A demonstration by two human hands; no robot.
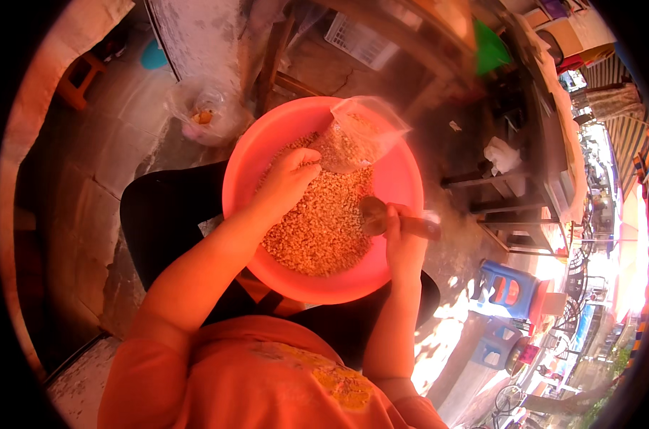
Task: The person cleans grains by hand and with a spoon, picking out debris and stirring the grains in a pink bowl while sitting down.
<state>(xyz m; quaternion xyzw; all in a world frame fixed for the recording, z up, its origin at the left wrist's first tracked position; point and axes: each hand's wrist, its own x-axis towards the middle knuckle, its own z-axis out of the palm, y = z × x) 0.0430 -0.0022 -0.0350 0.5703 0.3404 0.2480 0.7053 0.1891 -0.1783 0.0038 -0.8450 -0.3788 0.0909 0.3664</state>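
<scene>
A wide pink plastic basin point(405, 177) sits over my lap, holding a heap of small tan grains or kernels point(319, 230). My left hand point(297, 171) pinches the edge of a clear plastic bag point(356, 139) at the basin's far side. The bag is partly filled with similar grains and its wide end points to the upper right. At the basin's right side, my right hand point(405, 230) grips a brown scoop point(374, 214) by its thick handle, the bowl low over the grains. How much the scoop holds is unclear.
On the floor beyond the basin's left stands a clear plastic bag point(209, 118) with something inside. A white plastic crate point(359, 43) lies under a wooden table ahead. To the right are a dark wooden rack point(512, 204) and blue plastic stools point(507, 289). An orange stool point(80, 80) stands far left.
</scene>
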